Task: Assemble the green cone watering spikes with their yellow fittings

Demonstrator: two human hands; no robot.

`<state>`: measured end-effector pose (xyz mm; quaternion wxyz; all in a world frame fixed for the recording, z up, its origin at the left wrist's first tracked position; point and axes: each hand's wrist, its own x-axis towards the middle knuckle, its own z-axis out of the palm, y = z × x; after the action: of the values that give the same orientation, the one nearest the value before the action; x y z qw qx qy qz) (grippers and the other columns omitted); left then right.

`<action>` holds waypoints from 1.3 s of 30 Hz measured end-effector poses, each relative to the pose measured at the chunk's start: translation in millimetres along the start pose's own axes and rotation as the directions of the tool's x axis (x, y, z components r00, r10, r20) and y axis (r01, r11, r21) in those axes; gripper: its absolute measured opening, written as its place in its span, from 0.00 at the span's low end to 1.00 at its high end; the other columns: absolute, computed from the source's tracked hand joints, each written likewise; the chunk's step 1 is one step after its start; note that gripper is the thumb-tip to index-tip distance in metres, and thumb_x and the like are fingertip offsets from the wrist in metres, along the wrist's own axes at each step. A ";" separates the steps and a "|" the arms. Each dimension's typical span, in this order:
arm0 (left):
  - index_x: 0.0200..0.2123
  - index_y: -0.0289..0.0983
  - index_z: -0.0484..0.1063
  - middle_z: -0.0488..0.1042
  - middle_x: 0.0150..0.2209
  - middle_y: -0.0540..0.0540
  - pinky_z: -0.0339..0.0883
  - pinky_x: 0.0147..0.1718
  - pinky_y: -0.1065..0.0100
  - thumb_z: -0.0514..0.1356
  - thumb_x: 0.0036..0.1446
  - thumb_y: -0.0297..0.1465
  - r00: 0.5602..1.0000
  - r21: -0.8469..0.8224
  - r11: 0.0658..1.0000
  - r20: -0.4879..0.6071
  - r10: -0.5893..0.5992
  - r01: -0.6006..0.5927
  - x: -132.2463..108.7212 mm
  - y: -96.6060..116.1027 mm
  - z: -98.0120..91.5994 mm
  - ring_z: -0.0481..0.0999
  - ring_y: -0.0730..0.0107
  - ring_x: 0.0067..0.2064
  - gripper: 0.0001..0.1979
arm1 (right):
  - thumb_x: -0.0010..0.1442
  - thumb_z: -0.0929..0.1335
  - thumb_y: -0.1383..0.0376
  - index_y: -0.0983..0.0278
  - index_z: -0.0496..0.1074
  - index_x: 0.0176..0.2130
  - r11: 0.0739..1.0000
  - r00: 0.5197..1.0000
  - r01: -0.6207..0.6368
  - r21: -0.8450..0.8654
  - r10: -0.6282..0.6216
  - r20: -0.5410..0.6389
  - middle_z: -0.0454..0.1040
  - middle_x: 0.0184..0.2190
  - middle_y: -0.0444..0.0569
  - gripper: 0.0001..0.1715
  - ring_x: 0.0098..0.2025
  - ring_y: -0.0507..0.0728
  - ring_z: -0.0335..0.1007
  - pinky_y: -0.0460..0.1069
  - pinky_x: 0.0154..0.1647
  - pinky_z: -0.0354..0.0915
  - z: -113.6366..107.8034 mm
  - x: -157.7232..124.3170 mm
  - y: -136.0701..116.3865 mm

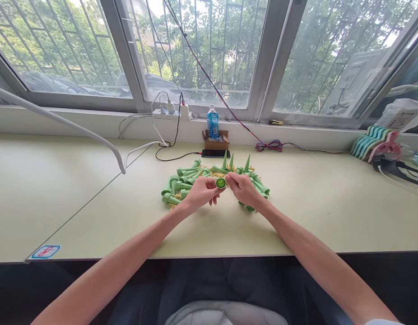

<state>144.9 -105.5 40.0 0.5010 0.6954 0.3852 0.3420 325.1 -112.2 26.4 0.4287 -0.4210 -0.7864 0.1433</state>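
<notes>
My left hand is closed around a green plastic watering spike, its round open end turned toward me. Close beside that rim, my right hand is pinched; whatever is between its fingertips is too small or hidden to make out. Behind and to the left of my hands lies a loose heap of green spikes, with small yellow pieces among them. More green spikes lie to the right, partly covered by my right hand. Several cones, one of them a green cone, stand point up at the back.
Behind the heap lie a black phone on a cable and a small cardboard box with a blue-labelled bottle. A cable bundle lies further right. Plastic hangers stand at far right; a white curved arm crosses the left.
</notes>
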 end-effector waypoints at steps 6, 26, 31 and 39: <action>0.29 0.32 0.74 0.78 0.37 0.37 0.64 0.18 0.74 0.68 0.46 0.40 0.971 -0.297 0.929 0.161 -0.179 0.221 3.9 0.2 -3.4 0.74 0.74 0.23 0.16 | 0.69 0.55 0.53 0.61 0.52 0.25 1.000 0.999 0.005 0.000 -0.005 -0.038 0.57 0.20 0.41 0.23 0.23 0.50 0.48 0.46 0.26 0.52 -0.1 0.4 1.3; 0.38 0.35 0.70 0.72 0.33 0.44 0.65 0.21 0.74 0.64 0.54 0.45 0.949 -0.475 0.834 0.264 -0.171 0.282 2.7 1.2 -6.2 0.71 0.75 0.26 0.19 | 0.68 0.56 0.52 0.61 0.53 0.25 1.000 0.999 0.006 0.000 -0.006 -0.035 0.58 0.19 0.41 0.24 0.22 0.50 0.52 0.46 0.25 0.51 -1.7 1.1 0.2; 0.31 0.34 0.67 0.66 0.28 0.50 0.65 0.20 0.74 0.67 0.51 0.44 0.976 -0.365 0.918 0.201 -0.084 0.155 1.4 3.5 -5.5 0.72 0.76 0.25 0.19 | 0.68 0.56 0.52 0.61 0.52 0.25 1.000 1.000 0.010 0.008 -0.010 -0.022 0.58 0.19 0.40 0.24 0.22 0.50 0.51 0.46 0.25 0.52 -1.6 0.9 1.1; 0.30 0.36 0.66 0.69 0.31 0.48 0.67 0.17 0.73 0.67 0.49 0.44 0.995 -0.129 0.990 0.073 0.071 -0.061 -1.8 2.5 -2.0 0.72 0.74 0.25 0.19 | 0.68 0.56 0.54 0.61 0.51 0.25 1.000 1.000 0.022 0.020 -0.022 -0.007 0.55 0.19 0.40 0.22 0.22 0.50 0.48 0.47 0.26 0.51 -1.2 1.0 3.4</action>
<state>142.9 -106.7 42.8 0.5471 0.6874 0.3197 0.3550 327.7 -109.5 25.7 0.4371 -0.4082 -0.7882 0.1452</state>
